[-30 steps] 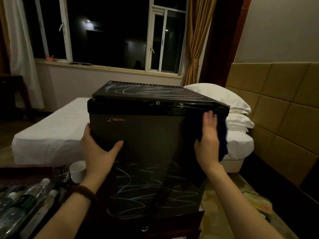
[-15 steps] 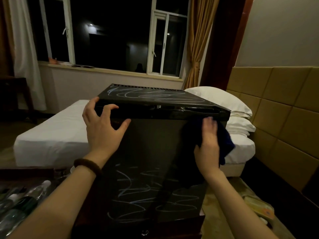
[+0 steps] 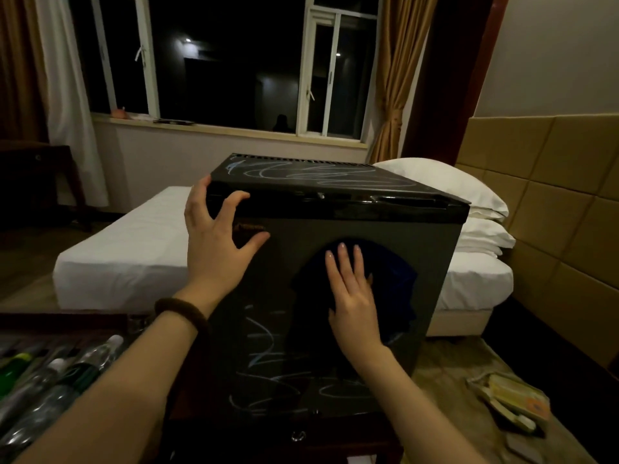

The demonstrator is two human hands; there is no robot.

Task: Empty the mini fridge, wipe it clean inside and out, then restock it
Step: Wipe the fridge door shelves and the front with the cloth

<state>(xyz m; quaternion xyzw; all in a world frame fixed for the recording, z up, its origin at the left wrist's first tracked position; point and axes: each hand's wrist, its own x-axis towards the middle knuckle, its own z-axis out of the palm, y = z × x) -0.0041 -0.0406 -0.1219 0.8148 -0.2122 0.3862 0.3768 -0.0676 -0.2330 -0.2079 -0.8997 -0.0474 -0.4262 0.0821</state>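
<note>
Left hand (image 3: 217,242) splayed on mini fridge (image 3: 418,249) top-left edge, right hand (image 3: 351,289) flat on dark cloth (image 3: 398,286)

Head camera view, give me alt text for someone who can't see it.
A person's right hand presses a dark blue cloth flat against the front of a black mini fridge marked with chalk-like scribbles, while the left hand steadies its top left corner. Water bottles lie at lower left; a white bed stands behind.

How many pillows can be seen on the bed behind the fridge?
2: a large pillow on top, just behind the mini fridge's right corner, and a second pillow stacked beneath it. The fridge could be hiding more.
</note>
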